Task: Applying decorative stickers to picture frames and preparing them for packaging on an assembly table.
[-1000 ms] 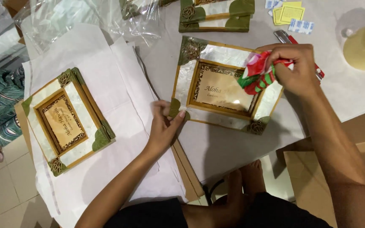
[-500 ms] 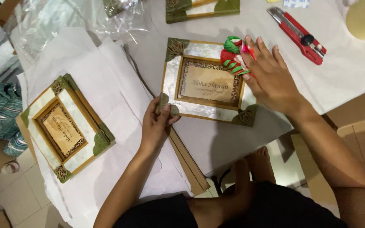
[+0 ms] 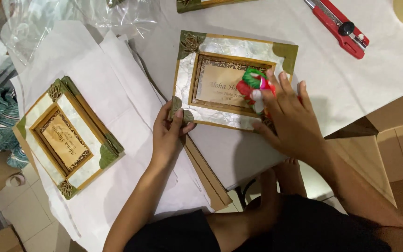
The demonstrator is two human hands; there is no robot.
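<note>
Both hands were kept on the shell frame: its corner was pinched by the left hand, while a red-green cloth was pressed by the right hand onto its glass. A second frame lay apart, untouched.

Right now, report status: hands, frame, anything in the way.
Left hand pinning the frame at its near-left corner. Right hand pressing a red-green cloth on the frame's glass. Red box cutter lies apart, far side.

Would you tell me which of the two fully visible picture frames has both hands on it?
The frame on the table, gripped by the left hand, right hand on top; the frame on white paper lies untouched.
</note>
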